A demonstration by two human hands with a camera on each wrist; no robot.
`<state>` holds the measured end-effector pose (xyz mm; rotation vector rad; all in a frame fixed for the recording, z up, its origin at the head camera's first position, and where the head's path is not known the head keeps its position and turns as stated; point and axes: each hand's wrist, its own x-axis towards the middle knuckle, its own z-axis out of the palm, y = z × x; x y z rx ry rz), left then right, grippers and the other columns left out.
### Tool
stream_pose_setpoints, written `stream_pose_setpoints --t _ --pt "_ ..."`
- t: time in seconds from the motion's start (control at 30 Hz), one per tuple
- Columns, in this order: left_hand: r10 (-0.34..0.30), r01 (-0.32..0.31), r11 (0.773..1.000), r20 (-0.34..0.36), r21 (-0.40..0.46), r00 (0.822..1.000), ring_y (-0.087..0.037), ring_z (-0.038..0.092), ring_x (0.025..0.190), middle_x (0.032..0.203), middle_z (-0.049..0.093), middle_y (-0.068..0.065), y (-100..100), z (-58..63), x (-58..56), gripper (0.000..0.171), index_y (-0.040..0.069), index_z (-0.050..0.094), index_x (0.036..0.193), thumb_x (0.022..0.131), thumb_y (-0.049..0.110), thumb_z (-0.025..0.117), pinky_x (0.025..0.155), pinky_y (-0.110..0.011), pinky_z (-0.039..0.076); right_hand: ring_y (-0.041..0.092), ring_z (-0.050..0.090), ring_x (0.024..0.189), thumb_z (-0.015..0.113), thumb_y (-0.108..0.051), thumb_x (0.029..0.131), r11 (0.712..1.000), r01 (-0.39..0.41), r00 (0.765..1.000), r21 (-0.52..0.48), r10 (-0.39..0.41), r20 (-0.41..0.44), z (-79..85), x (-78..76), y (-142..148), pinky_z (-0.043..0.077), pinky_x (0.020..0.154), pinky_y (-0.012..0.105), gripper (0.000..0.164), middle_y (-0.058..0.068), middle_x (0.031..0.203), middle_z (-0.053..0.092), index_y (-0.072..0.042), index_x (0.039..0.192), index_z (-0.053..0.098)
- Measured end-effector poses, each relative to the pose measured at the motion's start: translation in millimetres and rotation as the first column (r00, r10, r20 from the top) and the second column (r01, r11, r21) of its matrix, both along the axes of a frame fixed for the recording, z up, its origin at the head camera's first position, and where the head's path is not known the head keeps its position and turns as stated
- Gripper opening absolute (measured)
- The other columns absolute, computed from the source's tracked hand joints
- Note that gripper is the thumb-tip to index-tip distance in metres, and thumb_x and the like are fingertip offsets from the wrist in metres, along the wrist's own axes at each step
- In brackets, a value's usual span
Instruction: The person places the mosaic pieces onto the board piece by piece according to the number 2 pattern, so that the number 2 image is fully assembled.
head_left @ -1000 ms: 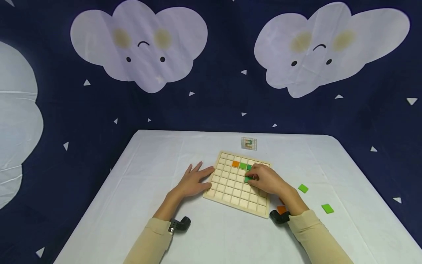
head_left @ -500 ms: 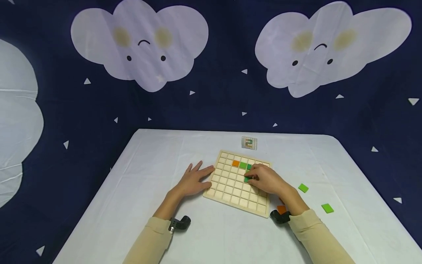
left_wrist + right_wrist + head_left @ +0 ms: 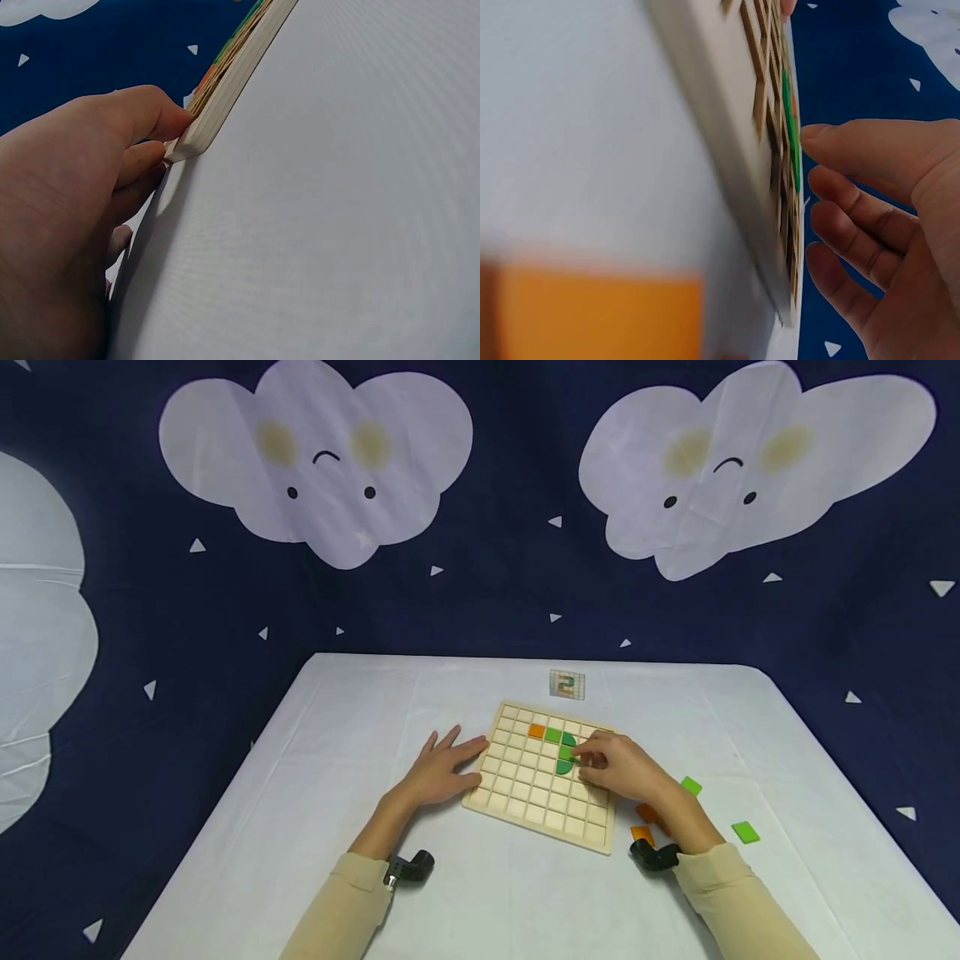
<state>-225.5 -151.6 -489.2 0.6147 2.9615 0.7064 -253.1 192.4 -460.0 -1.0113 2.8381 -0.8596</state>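
A wooden grid board lies tilted slightly on the table. In its upper part sit an orange tile, a light green tile and a dark green rounded tile. Below these come another light green tile and a second dark green rounded tile. My left hand rests with spread fingers against the board's left edge; its thumb touches the corner in the left wrist view. Just right of the green tiles hovers my right hand, fingers loosely bent, nothing visible between thumb and fingers.
Loose orange tiles lie under the right forearm, partly hidden. Two light green tiles, one nearer and one farther, lie to the right. Behind the board is a small patterned card on the white table.
My right hand has drawn back to the right from the green tiles, uncovering the light green tile and the rounded ones. The left hand stays where it was.
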Motion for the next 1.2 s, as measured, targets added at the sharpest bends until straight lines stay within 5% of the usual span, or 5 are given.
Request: stream_pose_setpoints --t 0.5,0.77,1.03,1.2 --pt "-0.008 0.008 1.000 -0.014 0.010 1.000 -0.023 0.013 0.145 0.148 0.038 0.014 0.1 2.5 1.8 0.062 0.026 0.042 0.146 0.090 0.045 0.057 0.115 -0.049 -0.002 0.016 0.051 0.075 0.074 -0.013 0.083 0.994 0.106 0.994 -0.018 -0.106 -0.001 -7.1 8.7 42.7 0.043 0.061 0.028 0.014 -0.006 0.089 0.060 -0.019 0.096 0.073" --pt "0.009 -0.009 1.000 -0.003 0.019 1.000 -0.018 0.012 0.145 0.148 0.037 0.015 0.3 2.2 3.0 0.062 0.029 0.042 0.146 0.089 0.045 0.058 0.115 -0.046 -0.003 0.015 0.053 0.076 0.073 -0.013 0.084 0.988 0.155 0.988 0.006 -0.155 0.016 -7.2 13.0 56.5 0.047 0.065 0.031 0.015 -0.005 0.090 0.061 -0.016 0.098 0.073" --pt "0.004 -0.003 1.000 -0.011 0.022 1.000 -0.020 0.013 0.145 0.148 0.038 0.014 0.0 2.9 3.5 0.062 0.026 0.043 0.146 0.089 0.045 0.058 0.115 -0.046 -0.002 0.014 0.053 0.062 0.073 -0.012 0.084 0.979 0.202 0.972 -0.013 -0.199 0.123 -9.8 18.9 70.1 0.049 0.050 0.027 0.025 -0.001 0.090 0.057 -0.011 0.109 0.071" --pt "0.002 -0.001 1.000 -0.009 0.025 1.000 -0.021 0.013 0.145 0.148 0.039 0.013 0.4 3.2 4.3 0.062 0.026 0.043 0.146 0.089 0.046 0.058 0.115 -0.046 -0.002 0.012 0.053 0.062 0.073 -0.013 0.084 0.982 0.188 0.977 -0.012 -0.186 0.099 -10.6 21.5 75.3 0.048 0.053 0.026 0.029 -0.002 0.091 0.057 -0.010 0.112 0.070"
